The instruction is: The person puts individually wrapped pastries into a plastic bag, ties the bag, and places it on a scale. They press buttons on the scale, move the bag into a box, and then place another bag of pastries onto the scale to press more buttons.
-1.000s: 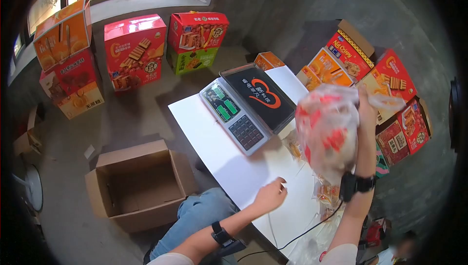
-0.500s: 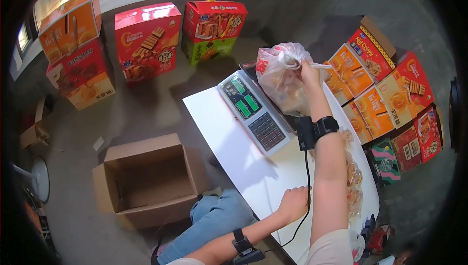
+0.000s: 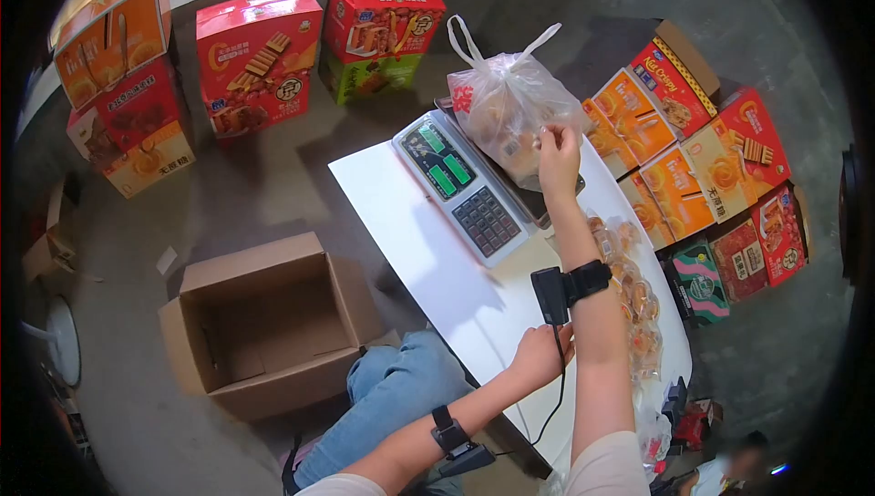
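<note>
So the white counter (image 3: 410, 250) takes up the middle, with an open cardboard box (image 3: 264, 332) sitting on the floor off its left edge. A grey scale (image 3: 469, 191) sits at the far end of the counter, keypad facing the person. The clear plastic bag (image 3: 510, 113) of snacks rests on the scale's platform, its handles sticking up loose. The right hand (image 3: 558, 151) is up against the bag's near side, fingers pinched on the plastic. A row of small wrapped snacks (image 3: 629, 291) runs along the counter's right edge. The left hand (image 3: 540, 356) lies at the near edge, fingers curled loosely, holding nothing as far as I can see.
</note>
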Demonstrator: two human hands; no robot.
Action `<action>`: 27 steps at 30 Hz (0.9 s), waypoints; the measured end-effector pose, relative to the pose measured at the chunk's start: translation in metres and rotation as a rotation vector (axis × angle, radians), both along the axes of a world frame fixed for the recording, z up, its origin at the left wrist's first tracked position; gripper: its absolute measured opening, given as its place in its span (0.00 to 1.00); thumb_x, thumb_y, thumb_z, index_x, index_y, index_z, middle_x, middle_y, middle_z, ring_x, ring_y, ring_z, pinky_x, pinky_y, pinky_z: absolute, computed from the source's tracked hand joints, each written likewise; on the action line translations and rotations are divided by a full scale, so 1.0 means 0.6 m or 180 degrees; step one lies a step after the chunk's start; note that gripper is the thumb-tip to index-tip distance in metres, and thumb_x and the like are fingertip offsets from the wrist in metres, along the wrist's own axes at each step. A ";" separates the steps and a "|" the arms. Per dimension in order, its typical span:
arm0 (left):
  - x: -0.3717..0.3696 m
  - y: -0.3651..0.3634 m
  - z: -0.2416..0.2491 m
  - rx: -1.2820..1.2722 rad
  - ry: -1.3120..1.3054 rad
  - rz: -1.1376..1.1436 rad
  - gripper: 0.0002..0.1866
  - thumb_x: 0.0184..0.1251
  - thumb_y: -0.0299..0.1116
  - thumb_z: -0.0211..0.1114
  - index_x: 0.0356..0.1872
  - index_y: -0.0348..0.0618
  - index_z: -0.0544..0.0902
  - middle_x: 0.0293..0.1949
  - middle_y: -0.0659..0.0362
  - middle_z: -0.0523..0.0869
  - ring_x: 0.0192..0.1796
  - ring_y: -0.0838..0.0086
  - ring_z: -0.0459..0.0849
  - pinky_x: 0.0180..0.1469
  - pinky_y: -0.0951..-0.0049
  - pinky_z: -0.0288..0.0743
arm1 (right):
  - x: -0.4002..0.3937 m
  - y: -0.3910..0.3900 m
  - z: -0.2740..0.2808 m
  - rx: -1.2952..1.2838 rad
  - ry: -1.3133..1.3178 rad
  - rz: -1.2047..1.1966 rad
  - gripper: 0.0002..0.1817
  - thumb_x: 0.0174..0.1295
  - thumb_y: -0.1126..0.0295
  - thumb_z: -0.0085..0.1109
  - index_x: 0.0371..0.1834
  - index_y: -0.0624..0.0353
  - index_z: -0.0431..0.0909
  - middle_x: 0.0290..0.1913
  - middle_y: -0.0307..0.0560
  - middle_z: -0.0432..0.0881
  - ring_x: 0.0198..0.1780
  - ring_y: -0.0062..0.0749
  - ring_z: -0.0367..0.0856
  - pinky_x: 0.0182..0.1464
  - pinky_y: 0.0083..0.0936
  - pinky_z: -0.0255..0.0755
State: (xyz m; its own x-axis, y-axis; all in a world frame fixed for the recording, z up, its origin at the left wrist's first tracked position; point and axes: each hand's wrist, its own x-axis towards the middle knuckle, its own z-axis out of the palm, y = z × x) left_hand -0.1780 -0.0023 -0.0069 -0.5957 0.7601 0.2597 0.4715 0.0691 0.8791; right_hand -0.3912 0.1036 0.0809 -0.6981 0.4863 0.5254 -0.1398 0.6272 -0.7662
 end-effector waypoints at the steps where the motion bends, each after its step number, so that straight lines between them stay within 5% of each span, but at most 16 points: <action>1: 0.001 -0.001 0.002 -0.0001 -0.0063 -0.0065 0.09 0.52 0.33 0.58 0.29 0.38 0.72 0.29 0.49 0.78 0.31 0.51 0.79 0.32 0.57 0.73 | 0.009 0.003 -0.009 0.0016 0.0002 -0.0009 0.08 0.58 0.72 0.50 0.37 0.65 0.71 0.33 0.44 0.74 0.36 0.26 0.73 0.42 0.23 0.67; 2: 0.010 0.019 -0.032 0.0753 0.0235 0.0279 0.07 0.53 0.33 0.57 0.28 0.41 0.73 0.18 0.50 0.78 0.21 0.52 0.77 0.27 0.56 0.71 | 0.017 0.007 -0.019 -0.0140 0.0023 -0.0032 0.08 0.59 0.72 0.50 0.37 0.65 0.70 0.33 0.44 0.75 0.35 0.25 0.73 0.41 0.22 0.67; 3: 0.011 0.022 -0.037 0.0769 0.0233 0.0270 0.07 0.53 0.33 0.57 0.28 0.41 0.73 0.18 0.50 0.78 0.21 0.52 0.77 0.27 0.56 0.71 | 0.028 0.006 -0.022 -0.0298 0.0044 -0.0055 0.08 0.59 0.72 0.49 0.37 0.65 0.70 0.32 0.44 0.75 0.33 0.24 0.73 0.39 0.21 0.67; 6: 0.019 0.015 -0.030 0.1667 -0.0570 0.0497 0.11 0.52 0.28 0.60 0.38 0.39 0.77 0.33 0.49 0.82 0.37 0.57 0.81 0.40 0.66 0.75 | 0.055 0.000 -0.038 -0.0953 0.0130 -0.0035 0.07 0.60 0.72 0.48 0.38 0.65 0.70 0.28 0.44 0.76 0.28 0.23 0.73 0.34 0.18 0.68; 11: 0.022 0.008 -0.030 0.1877 -0.1396 0.0092 0.16 0.54 0.25 0.61 0.46 0.40 0.75 0.44 0.52 0.80 0.47 0.66 0.79 0.51 0.69 0.72 | 0.073 0.017 -0.092 -0.0937 -0.0379 0.0116 0.09 0.62 0.70 0.47 0.39 0.65 0.72 0.21 0.40 0.75 0.21 0.20 0.72 0.25 0.17 0.65; 13: 0.027 0.023 -0.048 0.2002 -0.1248 0.0120 0.17 0.55 0.25 0.60 0.48 0.41 0.74 0.45 0.52 0.79 0.49 0.67 0.78 0.52 0.69 0.72 | 0.083 0.001 -0.090 -0.0236 -0.1287 0.0394 0.12 0.63 0.68 0.45 0.41 0.64 0.74 0.21 0.40 0.76 0.21 0.17 0.72 0.25 0.17 0.65; 14: 0.034 0.029 -0.056 0.1998 -0.1261 0.0120 0.17 0.55 0.25 0.60 0.48 0.41 0.74 0.45 0.52 0.79 0.49 0.67 0.78 0.52 0.69 0.72 | 0.093 -0.004 -0.085 -0.0064 -0.1684 0.0332 0.14 0.62 0.64 0.46 0.43 0.60 0.76 0.24 0.46 0.79 0.25 0.27 0.78 0.29 0.25 0.69; 15: 0.035 0.029 -0.051 0.2237 -0.1704 -0.0083 0.16 0.56 0.26 0.60 0.47 0.41 0.74 0.45 0.53 0.78 0.49 0.67 0.77 0.53 0.69 0.71 | 0.099 -0.014 -0.085 -0.0070 -0.1692 0.0329 0.14 0.62 0.64 0.46 0.43 0.60 0.76 0.24 0.46 0.79 0.25 0.27 0.78 0.29 0.25 0.69; 16: 0.035 0.027 -0.047 0.2472 -0.2145 -0.0288 0.16 0.56 0.27 0.61 0.47 0.41 0.74 0.45 0.54 0.78 0.50 0.67 0.77 0.53 0.69 0.71 | 0.104 -0.022 -0.086 0.0680 -0.1865 0.0223 0.14 0.61 0.63 0.46 0.43 0.58 0.76 0.27 0.49 0.80 0.29 0.35 0.79 0.33 0.30 0.70; 18: 0.027 0.023 -0.044 0.2150 -0.1484 -0.0118 0.16 0.56 0.29 0.61 0.47 0.41 0.74 0.45 0.54 0.78 0.50 0.67 0.76 0.53 0.68 0.71 | 0.106 -0.029 -0.098 0.1768 -0.2339 0.0080 0.19 0.58 0.59 0.48 0.53 0.51 0.72 0.34 0.55 0.81 0.40 0.50 0.79 0.43 0.41 0.71; 22: 0.029 0.027 -0.058 0.1719 -0.0501 0.0205 0.17 0.56 0.34 0.62 0.47 0.42 0.75 0.45 0.55 0.78 0.50 0.66 0.76 0.52 0.67 0.70 | 0.109 -0.027 -0.128 0.2555 -0.3120 0.0001 0.32 0.57 0.58 0.49 0.67 0.45 0.55 0.35 0.55 0.82 0.38 0.49 0.80 0.42 0.41 0.73; 27: 0.042 0.044 -0.083 0.1816 -0.0455 0.0369 0.17 0.55 0.35 0.63 0.46 0.42 0.75 0.45 0.54 0.78 0.49 0.64 0.76 0.53 0.67 0.69 | 0.105 -0.032 -0.133 0.2799 -0.3213 -0.0199 0.33 0.58 0.55 0.48 0.69 0.43 0.52 0.32 0.55 0.81 0.35 0.49 0.81 0.40 0.41 0.73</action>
